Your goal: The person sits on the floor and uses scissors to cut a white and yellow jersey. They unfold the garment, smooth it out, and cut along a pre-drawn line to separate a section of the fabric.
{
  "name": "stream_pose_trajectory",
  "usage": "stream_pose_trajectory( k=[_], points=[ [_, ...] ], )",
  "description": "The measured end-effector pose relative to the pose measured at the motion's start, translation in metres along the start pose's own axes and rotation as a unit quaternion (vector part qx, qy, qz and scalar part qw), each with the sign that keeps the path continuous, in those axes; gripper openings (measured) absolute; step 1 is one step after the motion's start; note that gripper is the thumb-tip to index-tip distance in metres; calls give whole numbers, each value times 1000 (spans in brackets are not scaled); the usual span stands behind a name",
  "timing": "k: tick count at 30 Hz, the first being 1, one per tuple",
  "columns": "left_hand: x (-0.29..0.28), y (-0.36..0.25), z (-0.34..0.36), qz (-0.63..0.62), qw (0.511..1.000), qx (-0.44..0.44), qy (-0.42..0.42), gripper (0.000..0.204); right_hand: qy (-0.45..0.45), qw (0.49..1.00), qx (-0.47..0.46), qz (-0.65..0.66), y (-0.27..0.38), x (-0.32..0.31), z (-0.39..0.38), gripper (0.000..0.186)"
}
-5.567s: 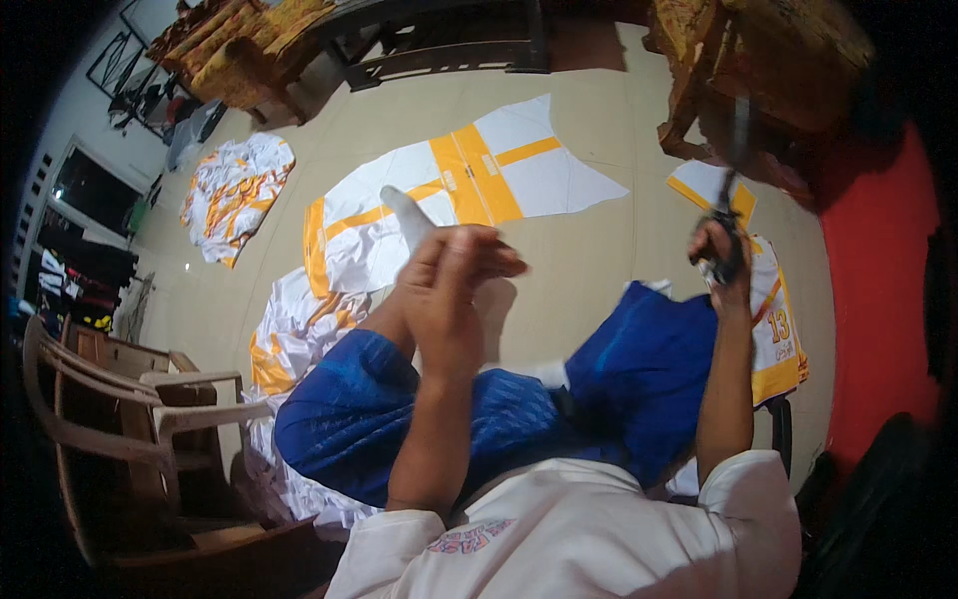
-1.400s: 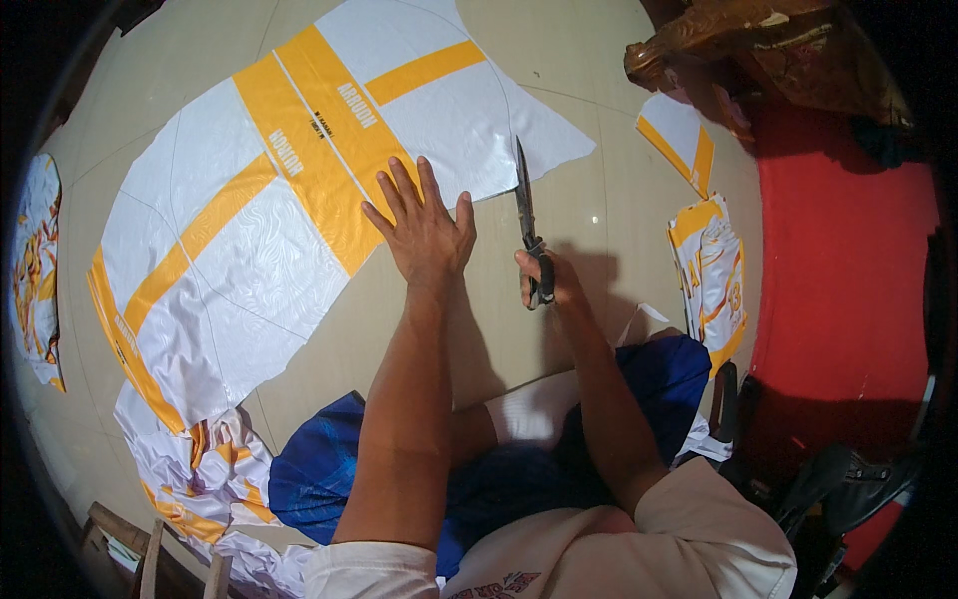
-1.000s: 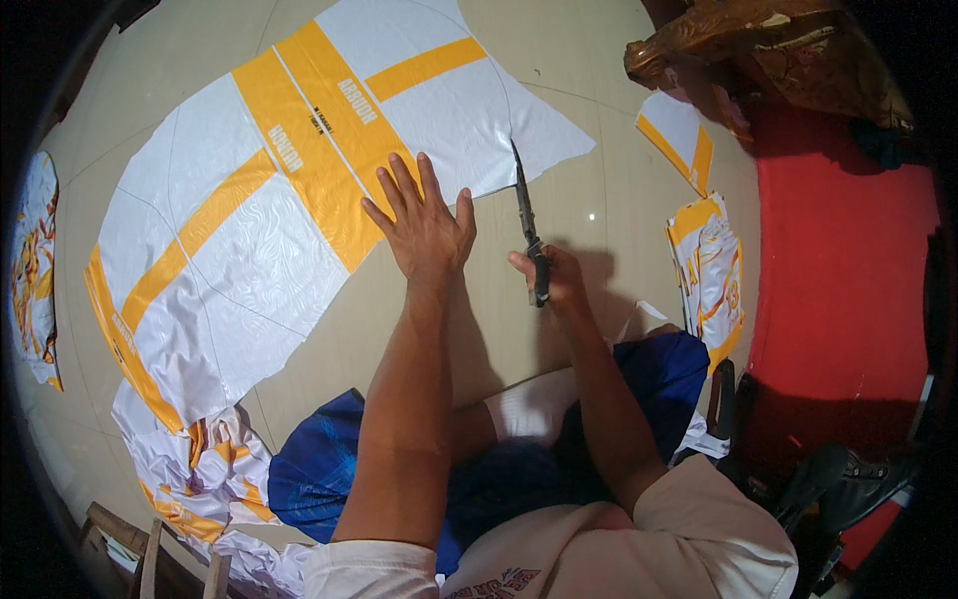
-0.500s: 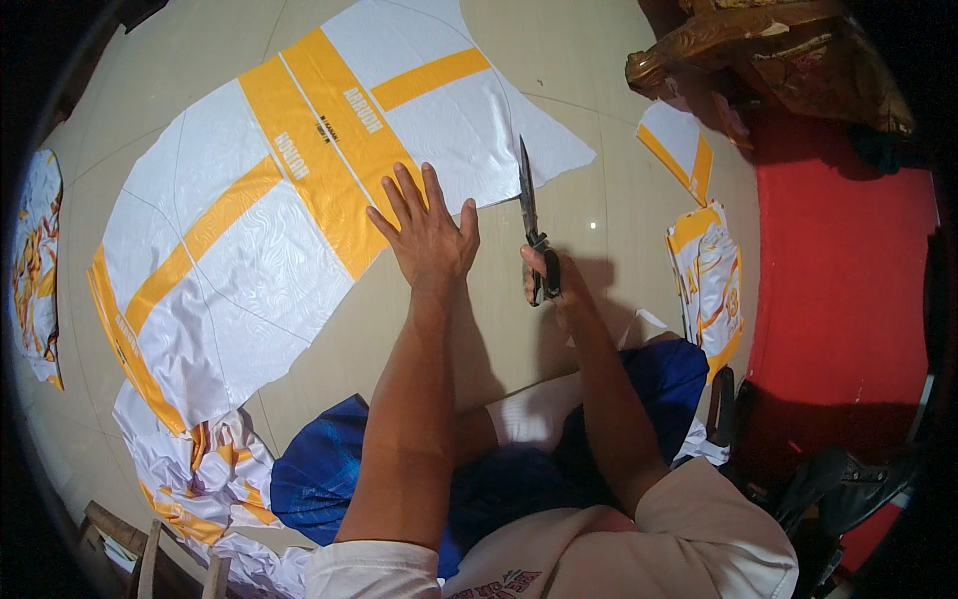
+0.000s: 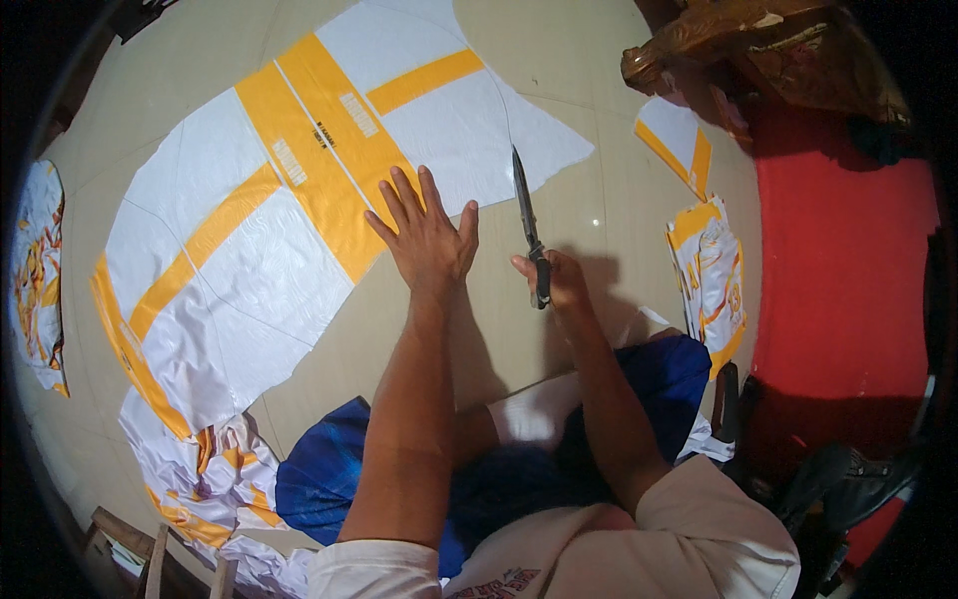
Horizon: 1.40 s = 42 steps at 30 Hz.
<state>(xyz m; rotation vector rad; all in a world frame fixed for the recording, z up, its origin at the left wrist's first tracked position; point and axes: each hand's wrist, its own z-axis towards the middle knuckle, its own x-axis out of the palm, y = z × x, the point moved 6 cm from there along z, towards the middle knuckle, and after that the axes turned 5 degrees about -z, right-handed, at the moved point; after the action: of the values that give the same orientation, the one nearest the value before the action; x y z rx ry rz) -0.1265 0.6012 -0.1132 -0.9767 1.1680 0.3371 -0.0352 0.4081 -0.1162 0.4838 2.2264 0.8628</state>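
White fabric with yellow bands [image 5: 254, 265] lies spread over the tiled floor, with thin curved lines drawn on it. My left hand [image 5: 429, 237] rests flat on its near edge, fingers spread across a yellow band and the white part beside it. In my right hand [image 5: 561, 280] is a pair of scissors [image 5: 529, 220], gripped by the black handles. Their blades point away from me and meet the fabric's near right edge, along a drawn line. The blades look closed together.
Cut white and yellow pieces [image 5: 709, 275] are stacked at the right, below another cut piece [image 5: 674, 145]. A red mat [image 5: 838, 270] lies beyond them, near carved wooden furniture [image 5: 738, 55]. Crumpled fabric [image 5: 215, 479] sits at the lower left, and more [image 5: 40, 280] at the far left.
The scissors' handles have come together and the blades have shifted slightly down and left at the fabric edge. My left hand stays almost in place.
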Motion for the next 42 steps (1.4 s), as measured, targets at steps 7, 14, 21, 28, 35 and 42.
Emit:
stream_pose_trajectory(
  k=[7,14,21,28,35,42],
  points=[
    [-1,1,1,6,1000,5,-7,86,82,990,39,111,13,4,9,40],
    [-2,0,1,-6,1000,-2,2,86,42,996,24,76,25,4,14,41],
    [-3,-1,0,6,1000,5,-9,86,-33,999,-19,-4,29,0,17,42],
    [-5,-1,0,-10,1000,5,-13,84,-17,999,-37,7,41,3,11,43],
    [-2,1,1,-10,1000,2,-1,85,50,989,41,129,49,8,15,42],
    [-1,1,0,-6,1000,8,-12,85,24,992,7,126,56,7,13,40]
  ],
)
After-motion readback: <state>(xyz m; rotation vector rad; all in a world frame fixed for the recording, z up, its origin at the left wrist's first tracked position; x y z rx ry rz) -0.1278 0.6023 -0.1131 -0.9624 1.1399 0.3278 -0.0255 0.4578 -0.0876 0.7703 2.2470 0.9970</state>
